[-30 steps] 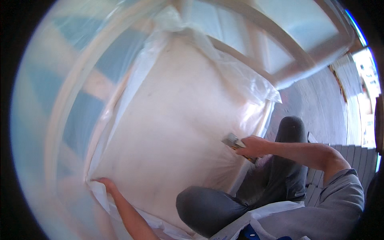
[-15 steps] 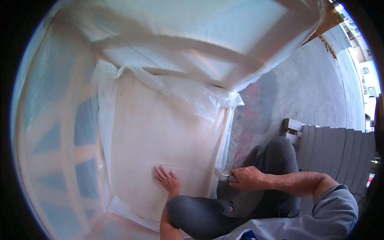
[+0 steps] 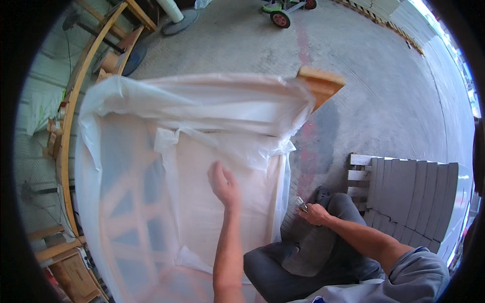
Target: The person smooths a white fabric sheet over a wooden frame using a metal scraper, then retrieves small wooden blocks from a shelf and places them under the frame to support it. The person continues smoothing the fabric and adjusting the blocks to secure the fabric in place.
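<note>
Translucent white plastic sheeting [image 3: 202, 103] covers a large wooden frame, whose slats [image 3: 139, 227] show through on the left. Inside it lies a pale flat panel [image 3: 197, 192], with crumpled sheeting along its borders. My left hand [image 3: 224, 186], a little blurred, is over this panel, fingers extended and thumb apart, holding nothing. Beside the panel's right edge, near my knee, my right hand [image 3: 316, 214] is closed around a silver metal tool, apparently a staple gun [image 3: 301, 204]. The tool points away from me and stays apart from the sheeting.
A wooden board [image 3: 321, 88] juts from the sheeting's far right corner. Stacked grey panels [image 3: 417, 202] stand by a pallet [image 3: 359, 175] on my right. A timber rack [image 3: 68, 131] runs along the left. Across the concrete floor [image 3: 384, 111], a wheeled cart [image 3: 283, 12] stands far off.
My left hand has lifted off the pale panel and moved farther away from me. My right hand and the tool have drawn away from the panel's edge. The view has shifted, showing more floor beyond.
</note>
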`<state>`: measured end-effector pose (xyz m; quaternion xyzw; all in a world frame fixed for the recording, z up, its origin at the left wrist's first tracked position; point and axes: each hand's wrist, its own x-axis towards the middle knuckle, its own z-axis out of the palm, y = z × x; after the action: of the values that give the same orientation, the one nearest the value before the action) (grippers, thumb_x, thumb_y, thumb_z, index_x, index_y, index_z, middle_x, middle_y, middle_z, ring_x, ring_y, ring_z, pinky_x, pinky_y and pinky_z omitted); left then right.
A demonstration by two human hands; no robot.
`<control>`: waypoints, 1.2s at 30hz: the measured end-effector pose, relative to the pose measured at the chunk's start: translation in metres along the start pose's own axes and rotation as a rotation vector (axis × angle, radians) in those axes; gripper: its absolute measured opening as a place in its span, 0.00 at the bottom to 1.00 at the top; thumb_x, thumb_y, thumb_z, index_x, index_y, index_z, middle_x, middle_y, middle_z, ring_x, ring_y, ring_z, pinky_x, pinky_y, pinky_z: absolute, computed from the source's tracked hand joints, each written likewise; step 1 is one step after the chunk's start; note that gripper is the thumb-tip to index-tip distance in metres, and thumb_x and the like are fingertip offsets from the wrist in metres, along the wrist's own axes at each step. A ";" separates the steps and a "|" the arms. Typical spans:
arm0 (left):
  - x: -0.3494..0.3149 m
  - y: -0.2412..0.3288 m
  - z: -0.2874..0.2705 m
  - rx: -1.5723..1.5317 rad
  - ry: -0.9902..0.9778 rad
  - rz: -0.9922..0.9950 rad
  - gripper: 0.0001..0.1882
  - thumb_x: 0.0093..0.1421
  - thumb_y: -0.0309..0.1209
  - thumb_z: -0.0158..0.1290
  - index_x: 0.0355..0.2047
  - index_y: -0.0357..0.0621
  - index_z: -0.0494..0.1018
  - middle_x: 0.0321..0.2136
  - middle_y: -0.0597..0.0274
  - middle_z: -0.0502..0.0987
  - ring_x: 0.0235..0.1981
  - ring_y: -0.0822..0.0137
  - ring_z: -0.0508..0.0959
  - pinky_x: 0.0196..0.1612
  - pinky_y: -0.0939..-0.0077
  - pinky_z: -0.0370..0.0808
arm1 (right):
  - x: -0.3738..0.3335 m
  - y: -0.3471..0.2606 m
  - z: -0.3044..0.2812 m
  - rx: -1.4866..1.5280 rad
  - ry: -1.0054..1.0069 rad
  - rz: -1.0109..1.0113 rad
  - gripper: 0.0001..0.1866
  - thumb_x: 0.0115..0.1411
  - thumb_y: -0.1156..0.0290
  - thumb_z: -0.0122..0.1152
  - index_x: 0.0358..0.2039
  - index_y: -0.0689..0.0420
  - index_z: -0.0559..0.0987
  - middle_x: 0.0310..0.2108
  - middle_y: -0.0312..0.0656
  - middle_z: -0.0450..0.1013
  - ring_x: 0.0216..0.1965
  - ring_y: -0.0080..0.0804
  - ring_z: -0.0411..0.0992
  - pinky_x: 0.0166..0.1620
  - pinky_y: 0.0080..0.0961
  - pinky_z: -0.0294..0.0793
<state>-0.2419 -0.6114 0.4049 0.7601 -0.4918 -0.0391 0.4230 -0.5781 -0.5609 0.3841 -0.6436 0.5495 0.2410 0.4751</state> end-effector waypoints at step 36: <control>0.263 0.258 0.034 0.523 -0.128 -0.063 0.11 0.56 0.34 0.52 0.18 0.49 0.70 0.19 0.62 0.73 0.28 0.59 0.73 0.40 0.61 0.65 | -0.015 -0.046 -0.479 0.059 0.276 -0.124 0.24 0.57 0.51 0.54 0.38 0.62 0.77 0.24 0.47 0.75 0.22 0.37 0.75 0.25 0.36 0.71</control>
<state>-0.3077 -0.8778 0.6531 0.8544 -0.4870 0.0284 0.1790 -0.6403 -0.9759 0.6195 -0.6892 0.5755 0.1041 0.4277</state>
